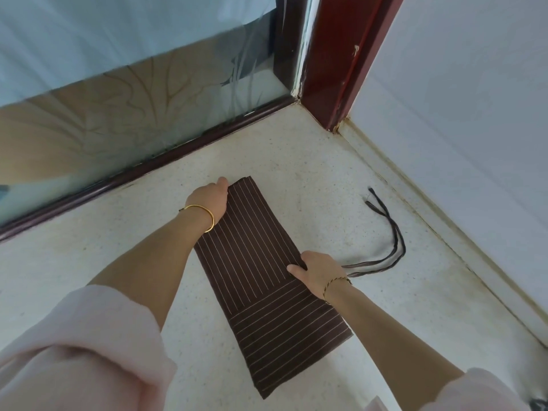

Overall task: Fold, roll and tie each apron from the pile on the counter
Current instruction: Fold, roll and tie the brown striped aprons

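Pink sleeves [74, 351] pushed up, both arms reaching forward. The apron [267, 307], brown pinstripe, lies flat on the speckled surface [118, 277] as a long narrow strip running away from the person, with a doubled upper layer on its far half. Pile not in view.

Right grip [318, 269] is on the strip's right edge at mid length: thumb on top, fingers curled at the edge of the upper layer, pinching cloth. Left grip [212, 197] is at the far left corner, closed over the edge. Its fingertips are hidden, so how deep the hold goes I can't tell.

Step, as judged: squaring the fold before rolling.
- Pull both edges taut and line the upper layer up flush with the lower one.
- Flatten creases now, or the roll will probably cone.
- Roll from one short end, with even pressure across the width.

Ties [394, 232] trail off to the right from under the right grip and curve away toward the wall [474, 143]. Keep them outside the fold and free for the wrap. Risk: dragging them under the cloth.

Beyond: glass panel [118, 114] and a red-brown post [341, 54] at the corner.
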Motion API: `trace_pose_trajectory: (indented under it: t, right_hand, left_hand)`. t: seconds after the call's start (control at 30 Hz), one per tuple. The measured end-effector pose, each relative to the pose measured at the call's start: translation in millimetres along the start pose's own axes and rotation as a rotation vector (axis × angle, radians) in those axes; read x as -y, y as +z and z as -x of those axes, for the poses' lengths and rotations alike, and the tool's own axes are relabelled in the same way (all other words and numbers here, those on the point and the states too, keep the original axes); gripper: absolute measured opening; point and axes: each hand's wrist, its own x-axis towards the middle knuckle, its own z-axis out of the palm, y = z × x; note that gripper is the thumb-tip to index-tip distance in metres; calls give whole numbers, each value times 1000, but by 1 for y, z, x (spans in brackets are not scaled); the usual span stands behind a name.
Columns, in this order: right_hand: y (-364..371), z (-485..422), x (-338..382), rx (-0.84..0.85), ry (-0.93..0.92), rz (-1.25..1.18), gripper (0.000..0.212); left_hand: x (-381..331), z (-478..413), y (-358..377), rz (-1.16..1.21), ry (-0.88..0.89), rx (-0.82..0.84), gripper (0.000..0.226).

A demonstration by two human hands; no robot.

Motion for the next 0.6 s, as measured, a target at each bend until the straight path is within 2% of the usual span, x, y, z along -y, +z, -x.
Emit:
trace_pose_trajectory:
  t: [0.23, 0.33, 0.4, 0.47, 0.53, 0.6]
  right_hand:
    - [3, -6, 5, -42, 45, 66, 38]
    - [3, -9, 7, -49, 53, 103, 43]
    - [4, -12, 7, -56, 57, 138, 44]
    - [6, -13, 7, -61, 60, 153, 44]
    - [6, -14, 8, -63, 59, 154, 44]
    - [5, -12, 8, -64, 46, 125, 43]
  left_hand:
    - [-7, -2, 5, -6, -96, -46, 29]
    - [-14, 4, 7, -153, -108, -139, 32]
    - [-18, 13, 11, -263, -23, -288, 35]
    - [-27, 26, 23, -232, 114, -367, 34]
    - [-40, 42, 37, -116, 133, -315, 35]
    - [-52, 51, 50, -63, 49, -209, 46]
